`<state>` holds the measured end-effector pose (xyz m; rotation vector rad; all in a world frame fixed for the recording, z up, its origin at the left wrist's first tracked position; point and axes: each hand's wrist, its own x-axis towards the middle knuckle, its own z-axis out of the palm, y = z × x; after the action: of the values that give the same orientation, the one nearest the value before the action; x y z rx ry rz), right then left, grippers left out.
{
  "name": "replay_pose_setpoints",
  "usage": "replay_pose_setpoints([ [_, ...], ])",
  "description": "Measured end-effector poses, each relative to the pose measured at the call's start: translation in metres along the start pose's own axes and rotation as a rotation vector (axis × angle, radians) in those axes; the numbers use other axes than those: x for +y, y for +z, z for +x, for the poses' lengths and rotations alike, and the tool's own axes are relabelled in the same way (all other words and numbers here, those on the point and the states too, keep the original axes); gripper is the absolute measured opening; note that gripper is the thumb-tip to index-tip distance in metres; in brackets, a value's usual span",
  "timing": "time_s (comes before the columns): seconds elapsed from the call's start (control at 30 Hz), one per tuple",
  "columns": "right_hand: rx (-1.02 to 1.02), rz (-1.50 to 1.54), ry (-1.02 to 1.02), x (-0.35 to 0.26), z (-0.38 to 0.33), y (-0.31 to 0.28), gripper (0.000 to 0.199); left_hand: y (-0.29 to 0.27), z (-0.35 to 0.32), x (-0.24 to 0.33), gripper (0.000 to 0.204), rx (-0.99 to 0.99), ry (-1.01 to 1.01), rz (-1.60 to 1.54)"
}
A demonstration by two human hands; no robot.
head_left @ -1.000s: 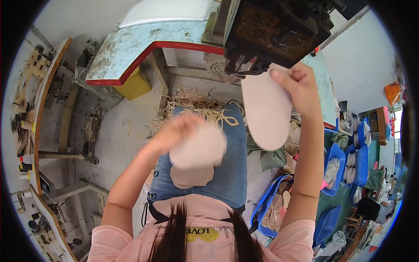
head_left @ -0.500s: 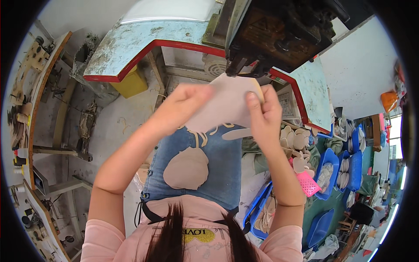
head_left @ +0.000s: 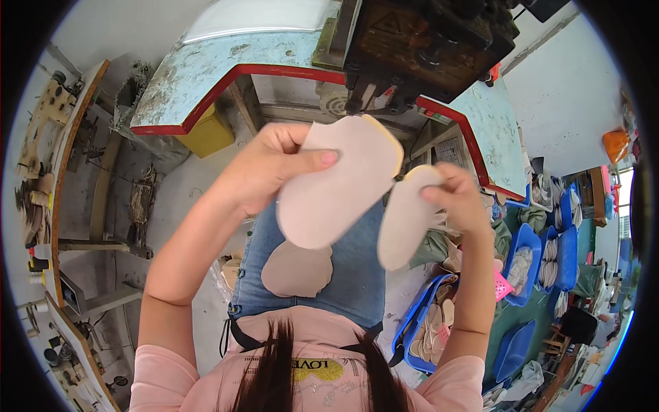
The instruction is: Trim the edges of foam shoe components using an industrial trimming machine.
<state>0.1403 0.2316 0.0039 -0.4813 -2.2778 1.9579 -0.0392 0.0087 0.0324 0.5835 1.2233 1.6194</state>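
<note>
My left hand (head_left: 278,172) pinches a broad, pinkish-beige flat shoe-shaped piece (head_left: 343,182) by its left side, thumb on top. A thin yellow border runs along that piece's upper right edge. In my right hand (head_left: 463,196) is a narrower insole-shaped piece (head_left: 403,223), gripped at its yellow-edged upper end and hanging downward. The two pieces come very close near a small dark spot between them; whether they are joined there I cannot tell. On my lap, over blue jeans, lie rounded beige pieces (head_left: 295,271). Just beyond my hands stands a black machine head (head_left: 419,58).
A pale blue worktable (head_left: 274,51) with a red edge curves around the machine. Under it sits a yellow bin (head_left: 209,130). At right are a blue basket of cut pieces (head_left: 412,329), more blue baskets (head_left: 525,257) and a pink basket (head_left: 504,281). Wooden shelving (head_left: 79,178) lines the left.
Both hands have drawn back from the machine and moved apart. The broad piece, earlier between both hands, is now in my left hand only; my right hand has gone rightward with the narrow piece.
</note>
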Motion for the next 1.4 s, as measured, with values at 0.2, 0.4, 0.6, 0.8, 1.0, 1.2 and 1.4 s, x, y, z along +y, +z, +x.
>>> replay_pose_setpoints([
  [0.2,0.146,-0.091,-0.035,-0.039,0.008,-0.017,0.015,0.007,-0.003,-0.015,0.023,0.033,0.043,-0.127],
  [0.4,0.143,-0.17,-0.134,-0.068,0.037,-0.005,0.015,0.003,-0.014,-0.022,0.023,0.128,0.1,-0.176],
  [0.6,0.086,-0.257,-0.184,-0.084,0.062,-0.006,0.018,0.004,-0.02,-0.036,0.021,0.132,0.114,-0.148],
  [0.8,0.082,-0.119,-0.242,-0.083,0.075,-0.004,0.017,0.02,-0.018,-0.048,0.016,0.055,0.067,-0.311],
  [1.0,0.007,0.06,-0.328,-0.073,0.088,0.0,0.013,0.016,-0.022,-0.045,0.015,0.065,0.077,-0.344],
  [1.2,0.016,0.109,-0.314,-0.068,0.085,0.013,0.014,-0.022,-0.029,-0.031,0.014,0.245,0.209,-0.062],
  [1.4,0.073,0.153,-0.244,-0.065,0.069,0.022,0.01,-0.032,-0.019,-0.03,0.012,0.466,0.329,0.081],
])
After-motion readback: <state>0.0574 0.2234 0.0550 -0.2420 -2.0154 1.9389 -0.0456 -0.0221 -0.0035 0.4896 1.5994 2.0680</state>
